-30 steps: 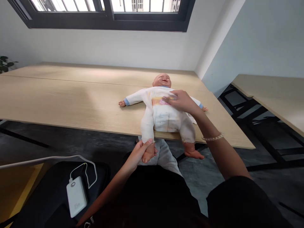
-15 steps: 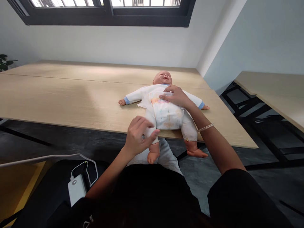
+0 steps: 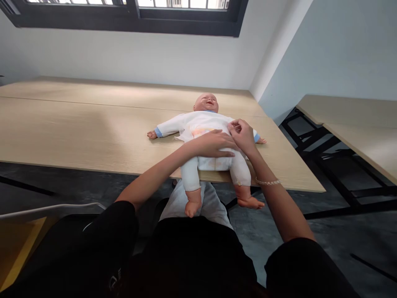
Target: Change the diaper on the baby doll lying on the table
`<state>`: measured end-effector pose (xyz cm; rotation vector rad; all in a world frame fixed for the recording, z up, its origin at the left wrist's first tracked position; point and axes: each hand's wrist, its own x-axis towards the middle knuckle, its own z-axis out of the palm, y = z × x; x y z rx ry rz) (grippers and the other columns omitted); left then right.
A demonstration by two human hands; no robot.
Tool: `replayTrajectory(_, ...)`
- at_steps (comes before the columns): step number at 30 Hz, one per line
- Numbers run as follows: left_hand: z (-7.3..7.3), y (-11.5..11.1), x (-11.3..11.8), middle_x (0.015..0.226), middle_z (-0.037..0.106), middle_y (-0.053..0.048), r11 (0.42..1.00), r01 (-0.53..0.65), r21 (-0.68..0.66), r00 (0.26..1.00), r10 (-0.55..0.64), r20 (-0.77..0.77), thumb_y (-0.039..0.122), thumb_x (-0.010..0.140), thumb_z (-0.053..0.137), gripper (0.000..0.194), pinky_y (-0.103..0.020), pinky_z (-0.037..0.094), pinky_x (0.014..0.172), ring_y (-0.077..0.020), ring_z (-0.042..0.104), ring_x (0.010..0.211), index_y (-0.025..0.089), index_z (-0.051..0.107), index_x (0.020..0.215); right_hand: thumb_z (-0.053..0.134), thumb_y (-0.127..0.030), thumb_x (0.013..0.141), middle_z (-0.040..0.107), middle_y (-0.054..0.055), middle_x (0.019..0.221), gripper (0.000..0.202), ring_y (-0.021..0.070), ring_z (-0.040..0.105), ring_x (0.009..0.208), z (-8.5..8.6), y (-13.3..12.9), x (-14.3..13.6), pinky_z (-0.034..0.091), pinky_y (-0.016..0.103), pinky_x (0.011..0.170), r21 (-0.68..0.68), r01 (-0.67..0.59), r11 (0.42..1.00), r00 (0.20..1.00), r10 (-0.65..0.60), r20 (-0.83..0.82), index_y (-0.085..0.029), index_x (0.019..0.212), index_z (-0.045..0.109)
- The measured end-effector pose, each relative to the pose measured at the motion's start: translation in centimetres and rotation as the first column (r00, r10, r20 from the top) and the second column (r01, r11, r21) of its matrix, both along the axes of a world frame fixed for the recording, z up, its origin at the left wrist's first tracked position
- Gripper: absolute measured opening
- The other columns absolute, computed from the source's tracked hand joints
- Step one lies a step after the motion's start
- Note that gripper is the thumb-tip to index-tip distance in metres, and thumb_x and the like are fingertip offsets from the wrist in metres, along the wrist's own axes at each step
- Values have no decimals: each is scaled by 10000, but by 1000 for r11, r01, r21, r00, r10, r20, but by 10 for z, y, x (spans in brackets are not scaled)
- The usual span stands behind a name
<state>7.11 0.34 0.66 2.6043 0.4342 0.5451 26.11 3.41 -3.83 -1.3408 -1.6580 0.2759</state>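
Observation:
A baby doll point(image 3: 207, 102) in a white top with blue cuffs lies on its back on the wooden table point(image 3: 77, 124), its feet hanging past the front edge. Round its hips is a white diaper point(image 3: 214, 164) with a coloured print. My left hand point(image 3: 214, 144) lies flat across the front of the diaper, fingers stretched toward the right. At the doll's right-hand side in view, my right hand point(image 3: 242, 134) is closed in a pinch at the diaper's upper edge. Its fingertips partly hide what they hold. A loose diaper flap point(image 3: 185, 134) sticks out on the left.
A second table point(image 3: 356, 120) with black legs stands at the right. Behind the doll is a white wall point(image 3: 139, 58) under a dark window frame point(image 3: 189, 25). A white cable point(image 3: 52, 210) runs at lower left beside a yellow-edged box point(image 3: 23, 252).
My left hand has moved from beside the doll's leg up onto the diaper's front. The right hand has shifted right and down to the diaper's side. The view has turned slightly right.

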Motion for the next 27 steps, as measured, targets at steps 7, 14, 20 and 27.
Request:
replayTrajectory(7, 4, 35, 5, 1115, 745, -61, 998, -63, -1, 988, 62, -141, 527, 999, 487, 434, -489, 108, 1231, -239, 608, 1142, 201, 771, 1031, 556, -492, 890, 702, 151, 1039, 341, 308, 618, 1018, -27, -56, 33, 469, 503, 978, -182, 10, 983, 996, 7, 91, -171, 935, 662)
replayTrajectory(14, -4, 43, 1, 1067, 733, -72, 981, -151, 120, 982, 162, -92, 561, 1017, 374, 539, -440, 230, 1153, -235, 592, 1093, 166, 739, 979, 575, -440, 824, 720, 116, 1026, 274, 294, 625, 989, -36, -75, 27, 472, 491, 979, -216, -104, 971, 993, 91, -68, -186, 883, 659)
replayTrajectory(20, -8, 43, 0, 912, 701, -63, 960, -220, 171, 974, 226, -18, 521, 1012, 393, 483, -361, 386, 957, -211, 597, 906, 174, 682, 842, 794, -409, 713, 692, 56, 930, 484, 218, 673, 837, -39, -74, 31, 570, 334, 752, -240, -158, 958, 926, 59, -374, -225, 1106, 579)
replayTrajectory(27, -11, 47, -1, 877, 704, -73, 969, -207, 133, 978, 204, 33, 415, 1031, 406, 430, -328, 403, 816, -196, 578, 824, 151, 691, 846, 893, -579, 638, 724, 69, 953, 571, 216, 705, 867, -39, -77, 41, 619, 294, 730, -257, -159, 953, 786, -35, -618, -228, 1029, 668)
